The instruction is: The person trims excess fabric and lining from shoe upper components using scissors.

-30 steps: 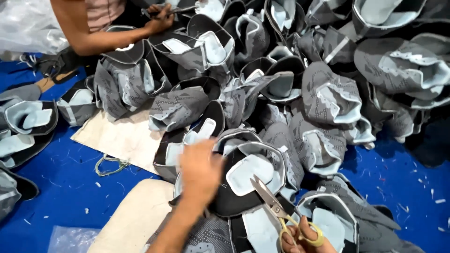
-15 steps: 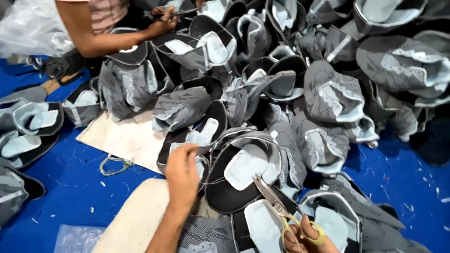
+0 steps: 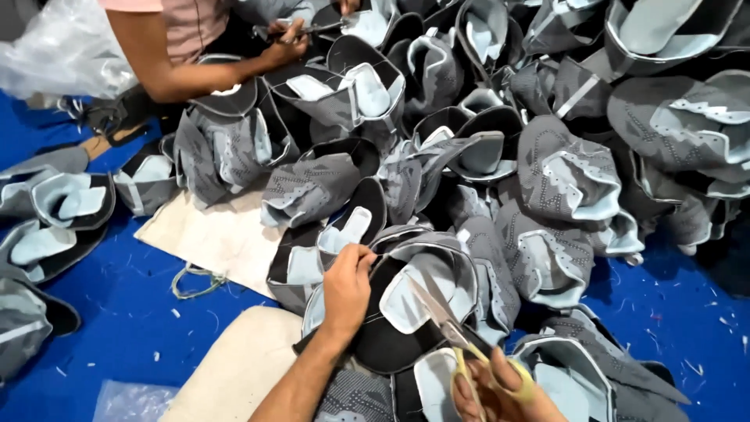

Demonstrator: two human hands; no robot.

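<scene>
The left hand (image 3: 348, 285) pinched the rim of a grey shoe upper (image 3: 406, 312) lying at the near edge of the pile of uppers (image 3: 562, 172), fingers pressed together on its edge. At four o'clock from it, the right hand (image 3: 492, 391) gripped yellow-handled scissors (image 3: 445, 324), blades slightly parted over the pale lining. At eleven o'clock, another person's hand (image 3: 285, 51) worked on a different upper.

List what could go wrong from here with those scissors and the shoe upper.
1. The scissors in the right hand point their blades toward the left hand, which pinches the edge of the shoe upper; the fingers might get nicked.
2. The blades lie over the upper's pale lining, so a stray snip could cut fabric rather than thread.
3. Another person's hand works at the same crowded pile; uppers may slide or tangle.
</scene>
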